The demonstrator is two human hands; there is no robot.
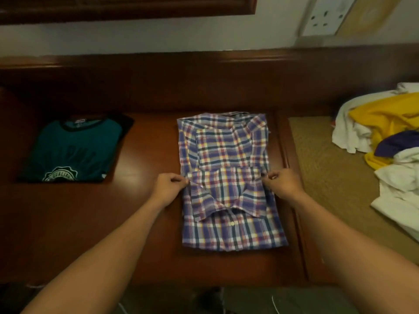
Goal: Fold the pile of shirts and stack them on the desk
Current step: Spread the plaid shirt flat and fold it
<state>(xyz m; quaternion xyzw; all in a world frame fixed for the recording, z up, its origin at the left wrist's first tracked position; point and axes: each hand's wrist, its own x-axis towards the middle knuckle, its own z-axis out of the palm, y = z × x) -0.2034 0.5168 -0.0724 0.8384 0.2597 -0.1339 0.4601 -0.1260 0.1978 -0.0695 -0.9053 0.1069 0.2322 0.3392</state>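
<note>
Your two hands are at the middle of a plaid button shirt (226, 177), which lies flat on the dark wooden desk (145, 200), slightly right of centre, collar at the far end and hem near you. Your left hand (170, 185) pinches the shirt's left edge and your right hand (282, 182) pinches its right edge, fingers curled tight on the cloth at the same height, where the sleeves are folded across the body. To do this fold well, lift both sides evenly, keep the crossed sleeves tucked inside, and carry the near half toward the collar so the edges line up. Then press the crease flat. A folded teal T-shirt (74, 150) rests on the far left of the desk, well apart; that looks like the place to stack this one. On the right, a loose pile of white, yellow and purple shirts (385, 137) waits on a woven surface.
</note>
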